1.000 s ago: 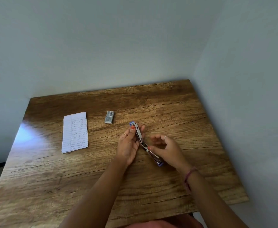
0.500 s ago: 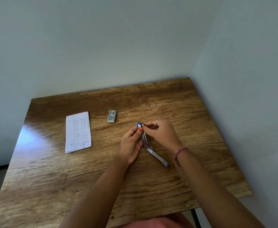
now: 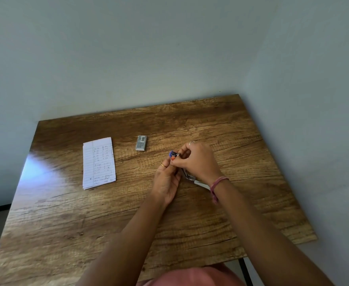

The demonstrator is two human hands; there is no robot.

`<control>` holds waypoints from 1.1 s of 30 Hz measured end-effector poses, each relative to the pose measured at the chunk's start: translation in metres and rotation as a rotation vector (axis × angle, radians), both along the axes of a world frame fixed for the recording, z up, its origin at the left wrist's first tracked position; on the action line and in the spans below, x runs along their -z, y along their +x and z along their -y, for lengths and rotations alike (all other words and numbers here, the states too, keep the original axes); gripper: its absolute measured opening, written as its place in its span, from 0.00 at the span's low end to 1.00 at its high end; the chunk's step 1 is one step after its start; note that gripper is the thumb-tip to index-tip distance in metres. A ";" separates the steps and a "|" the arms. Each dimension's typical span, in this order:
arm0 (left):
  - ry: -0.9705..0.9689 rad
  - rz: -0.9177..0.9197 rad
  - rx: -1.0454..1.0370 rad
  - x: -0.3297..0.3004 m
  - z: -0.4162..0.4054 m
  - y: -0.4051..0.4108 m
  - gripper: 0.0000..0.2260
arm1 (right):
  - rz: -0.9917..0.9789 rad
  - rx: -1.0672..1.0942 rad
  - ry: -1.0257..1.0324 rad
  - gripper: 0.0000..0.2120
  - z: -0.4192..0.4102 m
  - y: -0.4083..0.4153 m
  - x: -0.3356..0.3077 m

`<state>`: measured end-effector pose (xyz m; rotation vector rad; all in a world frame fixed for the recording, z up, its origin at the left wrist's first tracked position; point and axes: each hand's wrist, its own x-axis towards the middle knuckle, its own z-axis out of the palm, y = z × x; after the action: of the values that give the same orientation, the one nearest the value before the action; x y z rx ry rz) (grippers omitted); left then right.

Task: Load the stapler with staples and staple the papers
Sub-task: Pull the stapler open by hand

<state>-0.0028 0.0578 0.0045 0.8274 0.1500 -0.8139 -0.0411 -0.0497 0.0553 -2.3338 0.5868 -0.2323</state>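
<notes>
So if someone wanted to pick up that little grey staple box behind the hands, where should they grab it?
Pinch the staple box across its two long sides, coming straight down from above. It lies flat on the table, a small narrow block with its long axis running away from the person. Nothing touches it; the papers and both hands lie well clear, so fingers fit on either side.

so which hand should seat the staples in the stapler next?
Right, probably. The right hand already pinches at the far tip of the open stapler, while the left hand steadies it from the side. The staple box lies untouched.
</notes>
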 end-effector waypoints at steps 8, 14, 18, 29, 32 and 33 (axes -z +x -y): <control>-0.104 -0.044 -0.086 0.001 0.004 0.005 0.08 | 0.077 0.028 0.277 0.06 0.009 -0.006 0.007; -0.158 -0.120 -0.161 0.002 0.000 0.010 0.07 | 0.167 0.109 0.499 0.08 0.031 -0.043 0.024; -0.189 -0.163 -0.190 0.002 0.001 0.010 0.08 | 0.180 0.108 0.498 0.08 0.043 -0.063 0.034; -0.111 -0.117 -0.174 0.000 -0.008 0.001 0.11 | 0.191 0.117 0.116 0.09 0.050 -0.077 0.066; 0.006 -0.045 -0.168 0.000 -0.011 -0.004 0.13 | 0.212 0.119 0.073 0.08 0.051 -0.076 0.070; 0.016 -0.033 -0.172 0.000 -0.012 -0.006 0.14 | 0.219 0.116 0.064 0.08 0.051 -0.076 0.071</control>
<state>-0.0084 0.0696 0.0050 0.8044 0.2533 -0.6651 -0.1174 -0.1005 -0.0153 -2.1787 0.6112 -0.5078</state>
